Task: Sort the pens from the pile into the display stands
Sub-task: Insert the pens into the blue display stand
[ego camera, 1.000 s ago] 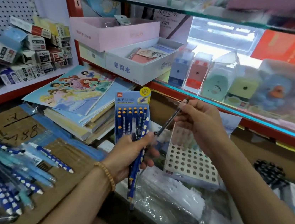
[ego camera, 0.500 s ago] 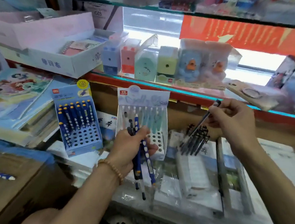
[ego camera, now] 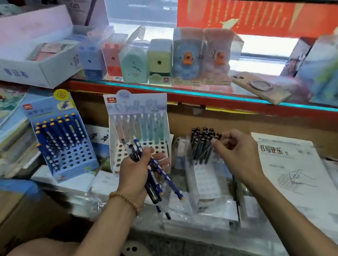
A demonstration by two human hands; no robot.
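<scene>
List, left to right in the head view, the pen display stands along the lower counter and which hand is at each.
Blue cardboard stand of dark-blue dotted pens → white pastel-pen stand, with the left hand gripping a bundle of dark pens in front → cluster of black pens, right hand pinching one.

White sheet [ego camera: 292, 168] heading: read "书写快乐" in dark characters at its top; the smaller print below was too blurred to read.
White box [ego camera: 35, 73] front: carried three blue characters, too blurred to make out with certainty.
Grey card [ego camera: 83, 8] behind the pink box: showed what looked like "G25".
Blue display stand [ego camera: 57, 124] header: bore a small red brand tag, illegible, and a round yellow sticker with an unreadable mark.
Pale display stand [ego camera: 138, 108] header: bore a red brand tag, unreadable, and large cursive lettering, blurred.
Red banner [ego camera: 256, 17]: gold marks, not legible.
</scene>
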